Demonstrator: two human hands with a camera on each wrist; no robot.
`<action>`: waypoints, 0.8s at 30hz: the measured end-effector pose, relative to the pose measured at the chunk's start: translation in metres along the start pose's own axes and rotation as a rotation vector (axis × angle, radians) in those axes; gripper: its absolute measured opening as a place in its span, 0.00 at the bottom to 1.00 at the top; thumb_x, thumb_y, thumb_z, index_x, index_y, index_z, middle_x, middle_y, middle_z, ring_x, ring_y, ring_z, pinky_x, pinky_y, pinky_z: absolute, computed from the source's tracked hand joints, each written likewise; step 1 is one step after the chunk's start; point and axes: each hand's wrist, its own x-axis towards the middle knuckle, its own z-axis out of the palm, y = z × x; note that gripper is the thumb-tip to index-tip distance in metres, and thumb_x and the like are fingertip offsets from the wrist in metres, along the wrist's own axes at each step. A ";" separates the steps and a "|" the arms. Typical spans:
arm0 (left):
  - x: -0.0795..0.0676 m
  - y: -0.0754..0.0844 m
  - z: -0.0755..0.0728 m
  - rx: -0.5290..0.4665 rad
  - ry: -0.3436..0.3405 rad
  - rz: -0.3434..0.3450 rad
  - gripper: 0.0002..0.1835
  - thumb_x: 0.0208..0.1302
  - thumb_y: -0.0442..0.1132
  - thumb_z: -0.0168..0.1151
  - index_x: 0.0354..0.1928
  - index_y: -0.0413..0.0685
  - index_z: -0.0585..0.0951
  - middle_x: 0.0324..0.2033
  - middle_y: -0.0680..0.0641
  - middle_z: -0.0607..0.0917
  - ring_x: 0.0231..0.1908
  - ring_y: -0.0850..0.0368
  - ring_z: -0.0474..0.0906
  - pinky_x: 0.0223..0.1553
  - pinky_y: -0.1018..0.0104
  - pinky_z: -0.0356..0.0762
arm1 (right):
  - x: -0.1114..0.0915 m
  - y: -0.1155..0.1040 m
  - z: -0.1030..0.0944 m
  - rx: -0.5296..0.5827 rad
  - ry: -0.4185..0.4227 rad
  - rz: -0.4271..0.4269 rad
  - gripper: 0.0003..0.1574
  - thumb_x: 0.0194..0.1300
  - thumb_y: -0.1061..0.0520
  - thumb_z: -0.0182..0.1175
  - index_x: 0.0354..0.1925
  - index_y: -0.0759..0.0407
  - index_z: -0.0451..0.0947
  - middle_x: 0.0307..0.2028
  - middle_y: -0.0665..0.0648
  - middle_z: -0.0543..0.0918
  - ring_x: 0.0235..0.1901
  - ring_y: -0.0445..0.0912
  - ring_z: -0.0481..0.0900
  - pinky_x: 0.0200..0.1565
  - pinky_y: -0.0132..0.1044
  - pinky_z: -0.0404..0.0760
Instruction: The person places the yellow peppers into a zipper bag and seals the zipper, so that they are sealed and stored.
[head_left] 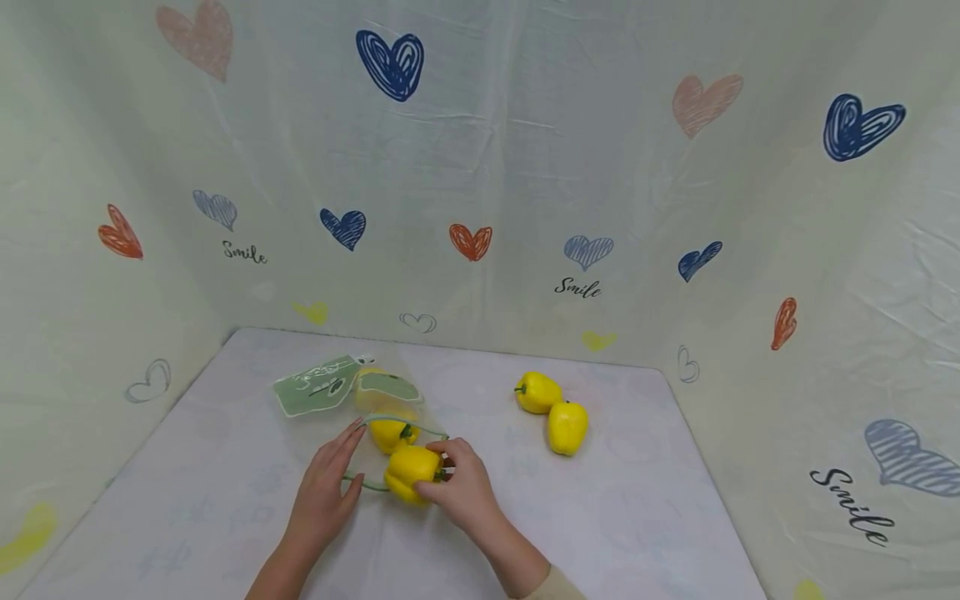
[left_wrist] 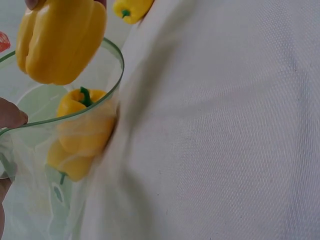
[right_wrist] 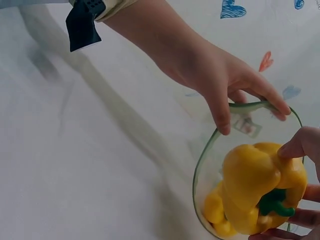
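A clear plastic bag with a green rim [head_left: 408,421] and green printed patches lies on the table, its mouth facing me. My left hand [head_left: 322,492] holds the rim on the left side, thumb and fingers spread along it; the left hand [right_wrist: 220,75] also shows in the right wrist view. My right hand [head_left: 465,487] grips a yellow bell pepper [head_left: 411,473] at the mouth, its green stem toward the palm. Inside the bag, another yellow bell pepper [left_wrist: 85,125] lies near the opening, with a further pepper [left_wrist: 70,162] seen through the plastic behind it.
Two more yellow bell peppers, one pepper [head_left: 538,392] behind the other pepper [head_left: 567,428], lie to the right of the bag. A white cloth covers the table [head_left: 637,517]. Pale curtains [head_left: 525,167] printed with hearts enclose the back and sides.
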 end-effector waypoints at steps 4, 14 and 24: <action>-0.001 -0.001 0.000 -0.004 0.005 0.004 0.48 0.33 0.16 0.74 0.64 0.35 0.69 0.63 0.38 0.72 0.54 0.42 0.71 0.65 0.84 0.42 | 0.002 -0.001 0.005 -0.014 0.000 -0.006 0.29 0.48 0.55 0.74 0.51 0.58 0.80 0.42 0.47 0.76 0.42 0.44 0.74 0.43 0.38 0.81; 0.000 -0.001 0.001 -0.011 0.022 0.028 0.47 0.33 0.16 0.74 0.64 0.35 0.70 0.63 0.39 0.72 0.53 0.42 0.71 0.66 0.83 0.43 | 0.008 -0.001 0.017 -0.051 0.008 -0.022 0.30 0.51 0.53 0.72 0.53 0.58 0.79 0.46 0.47 0.76 0.43 0.43 0.73 0.45 0.37 0.79; 0.001 0.003 0.000 -0.024 0.020 0.012 0.47 0.33 0.15 0.72 0.64 0.35 0.70 0.63 0.39 0.73 0.54 0.42 0.71 0.65 0.84 0.44 | 0.012 -0.001 0.029 -0.135 0.029 -0.089 0.29 0.51 0.54 0.70 0.53 0.61 0.80 0.47 0.48 0.77 0.46 0.43 0.75 0.48 0.38 0.78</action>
